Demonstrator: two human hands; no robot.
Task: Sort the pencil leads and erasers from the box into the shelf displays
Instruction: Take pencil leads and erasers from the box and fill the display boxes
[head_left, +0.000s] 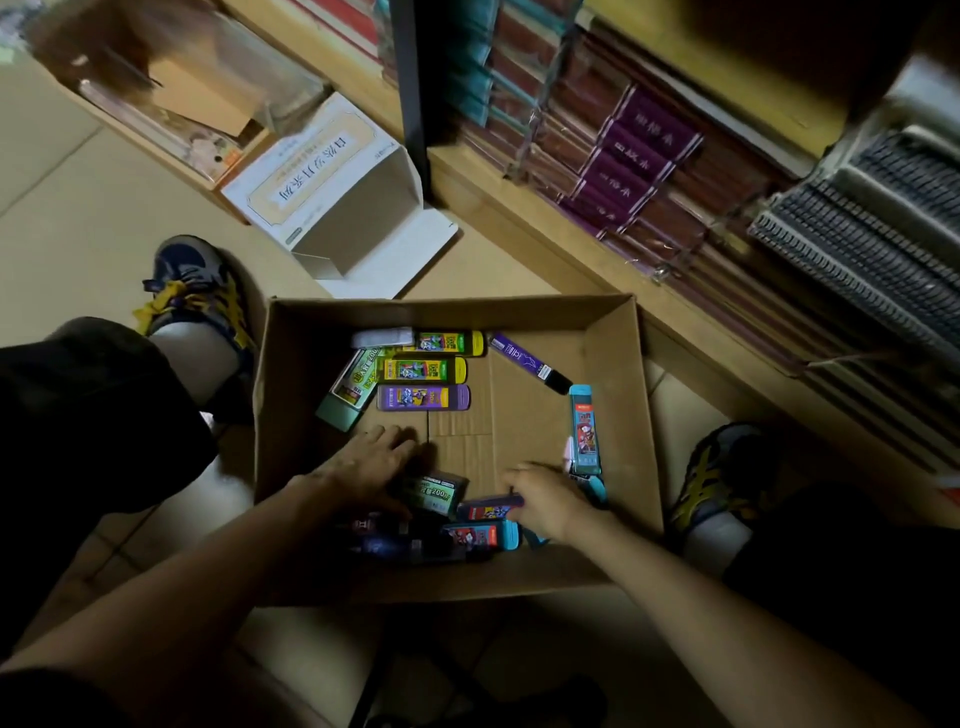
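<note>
A white cardboard carton with a beige printed label (332, 197) lies open on the pale tiled floor (78, 208) in the upper left-centre. Above it to the left sit clear plastic packets and a brown paper sheet (208, 98), blurred. Purple-covered booklets (639, 150) are stacked in the upper right, with black-wired spiral notebooks (857, 249) further right. One blue-grey sneaker with yellow laces (192, 291) shows at mid-left, and another sneaker (722, 473) at the lower right

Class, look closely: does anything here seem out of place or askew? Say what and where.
The white display carton lies on its side on the floor by the shelf base, flap open, nothing visible inside. In the cardboard box the lead cases lie scattered at mixed angles; one purple case sits diagonally.
</note>
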